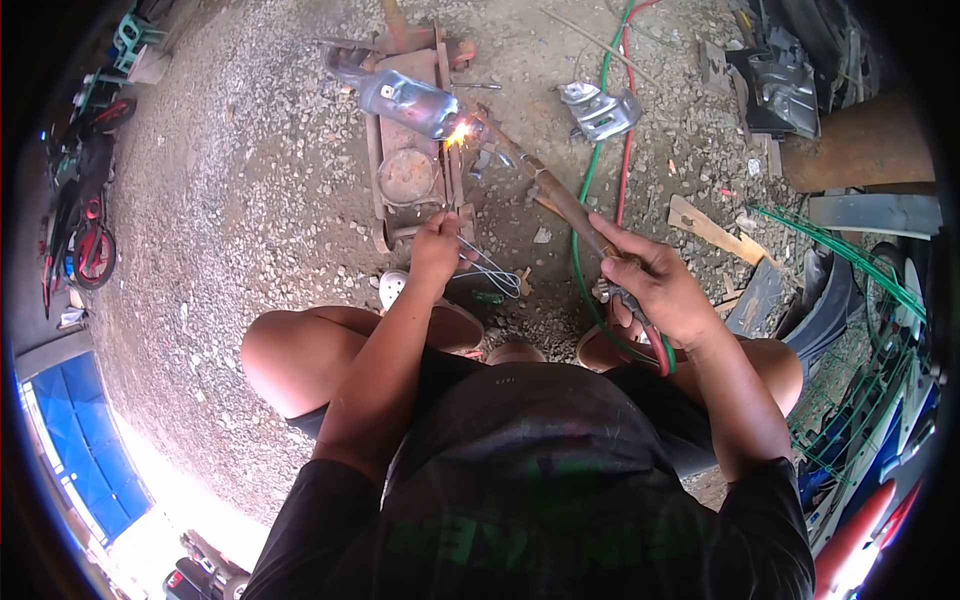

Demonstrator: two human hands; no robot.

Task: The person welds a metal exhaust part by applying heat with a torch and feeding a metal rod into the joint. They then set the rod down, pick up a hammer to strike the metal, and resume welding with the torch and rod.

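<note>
My right hand (pixel 655 280) is wrapped around the handle of a gas torch (pixel 560 195), which slants up and to the left. At its tip a bright flame (pixel 459 132) meets the end of a metal exhaust canister (pixel 408 103). The canister lies across a rusty floor jack (pixel 408 178). My left hand (pixel 438 250) is closed on a thin bent filler wire (pixel 492 272), just in front of the jack. The wire's looped end hangs to the right of that hand. Glare hides the spot under the flame.
A green hose (pixel 578 255) and a red hose (pixel 626 130) run over the gravel to the torch. A shiny metal shield (pixel 600 110) lies beside them. Wood scraps (pixel 715 228), green wire (pixel 850 240) and a rusty cylinder (pixel 860 145) are at right. Motorcycles (pixel 92 245) stand at left.
</note>
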